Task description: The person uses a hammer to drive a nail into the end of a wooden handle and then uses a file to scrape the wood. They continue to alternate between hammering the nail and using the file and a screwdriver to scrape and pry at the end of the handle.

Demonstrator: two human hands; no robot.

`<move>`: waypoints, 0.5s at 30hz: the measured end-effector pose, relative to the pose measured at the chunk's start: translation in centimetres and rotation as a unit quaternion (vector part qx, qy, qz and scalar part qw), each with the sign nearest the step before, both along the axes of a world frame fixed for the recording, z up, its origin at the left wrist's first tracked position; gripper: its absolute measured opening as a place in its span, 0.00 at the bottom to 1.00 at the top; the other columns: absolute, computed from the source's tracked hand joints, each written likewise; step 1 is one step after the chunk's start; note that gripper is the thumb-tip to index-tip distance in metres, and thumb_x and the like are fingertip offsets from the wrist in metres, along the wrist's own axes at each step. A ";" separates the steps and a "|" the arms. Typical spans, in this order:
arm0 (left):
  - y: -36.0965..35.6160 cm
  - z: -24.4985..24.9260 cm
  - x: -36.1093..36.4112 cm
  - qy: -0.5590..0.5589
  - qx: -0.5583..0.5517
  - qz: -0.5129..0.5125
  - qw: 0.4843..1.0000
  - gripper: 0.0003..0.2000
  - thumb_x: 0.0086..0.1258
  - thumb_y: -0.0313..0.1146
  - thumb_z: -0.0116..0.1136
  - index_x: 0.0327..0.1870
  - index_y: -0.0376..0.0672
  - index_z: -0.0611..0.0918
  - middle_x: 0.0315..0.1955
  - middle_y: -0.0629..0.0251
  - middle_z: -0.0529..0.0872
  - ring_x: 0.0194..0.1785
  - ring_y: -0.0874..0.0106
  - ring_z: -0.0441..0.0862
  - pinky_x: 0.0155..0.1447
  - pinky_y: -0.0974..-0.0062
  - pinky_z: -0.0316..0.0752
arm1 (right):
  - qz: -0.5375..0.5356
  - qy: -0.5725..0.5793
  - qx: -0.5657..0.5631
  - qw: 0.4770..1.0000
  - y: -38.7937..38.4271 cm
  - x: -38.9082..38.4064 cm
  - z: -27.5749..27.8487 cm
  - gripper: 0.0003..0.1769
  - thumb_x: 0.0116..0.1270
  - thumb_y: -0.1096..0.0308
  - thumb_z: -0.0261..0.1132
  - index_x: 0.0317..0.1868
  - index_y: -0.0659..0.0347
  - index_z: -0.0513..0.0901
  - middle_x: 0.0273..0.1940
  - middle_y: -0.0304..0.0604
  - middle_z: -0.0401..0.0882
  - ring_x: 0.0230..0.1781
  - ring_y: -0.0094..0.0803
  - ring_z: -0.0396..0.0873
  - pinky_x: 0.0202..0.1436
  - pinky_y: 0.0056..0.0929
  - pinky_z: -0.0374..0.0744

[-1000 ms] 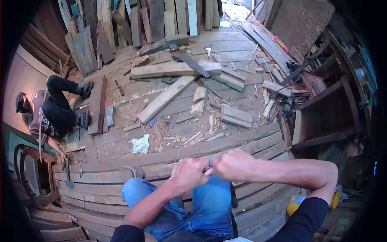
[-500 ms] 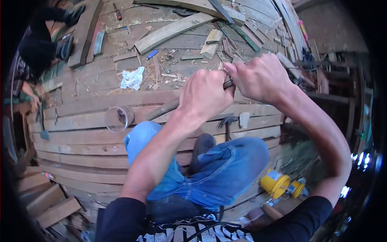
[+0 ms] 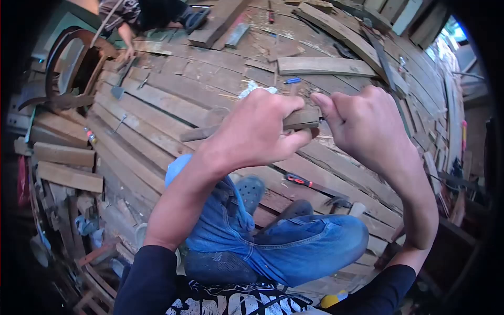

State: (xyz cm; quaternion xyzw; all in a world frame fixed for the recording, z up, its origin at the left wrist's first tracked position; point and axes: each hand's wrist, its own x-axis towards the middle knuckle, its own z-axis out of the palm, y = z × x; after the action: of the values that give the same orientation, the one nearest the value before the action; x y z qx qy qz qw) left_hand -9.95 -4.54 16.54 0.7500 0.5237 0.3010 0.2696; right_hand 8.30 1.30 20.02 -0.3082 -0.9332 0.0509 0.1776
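My left hand [image 3: 254,128] is wrapped round a length of wood [image 3: 302,119]. Its squared end sticks out between thumb and fingers, and its rounder tail reaches out behind the wrist. Close beside that end, my right hand [image 3: 367,118] is curled into a fist with the thumb along the top. A small dark tip shows between the fist and the wood; I cannot tell what it belongs to. Both hands are raised over my bent, jeans-clad knees. Below them on the planks lie a saw [image 3: 315,186] with a black and red handle and a hammer [image 3: 338,202].
A blue-handled item [image 3: 292,80], white crumpled paper [image 3: 254,89] and long timbers [image 3: 325,66] lie ahead. At the upper left, another person's hand [image 3: 129,51] is near a flat-bladed tool [image 3: 119,89]. Wood offcuts [image 3: 68,176] are stacked at left.
The view has swung left, bringing the other person and the saw further in. My hands have parted slightly, and the wood's squared end now shows in my left hand.
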 end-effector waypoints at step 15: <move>-0.2 -0.7 0.0 0.090 -0.301 -0.075 0.946 0.10 0.55 0.33 0.58 0.22 0.33 0.77 0.12 0.57 0.73 0.19 0.69 0.71 0.27 0.66 0.67 | 0.065 0.048 0.127 0.989 -2.0 2.2 -7.8 0.23 0.71 0.59 0.57 0.17 0.57 0.70 0.09 0.41 0.71 0.07 0.34 0.73 0.10 0.33 0.67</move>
State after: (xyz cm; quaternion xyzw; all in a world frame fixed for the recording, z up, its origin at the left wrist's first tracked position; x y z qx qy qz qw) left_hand -9.95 -4.70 15.80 0.6950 0.5542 0.0394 0.4563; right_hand 10.54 -0.72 12.23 -0.2193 -0.9405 -0.0416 0.2561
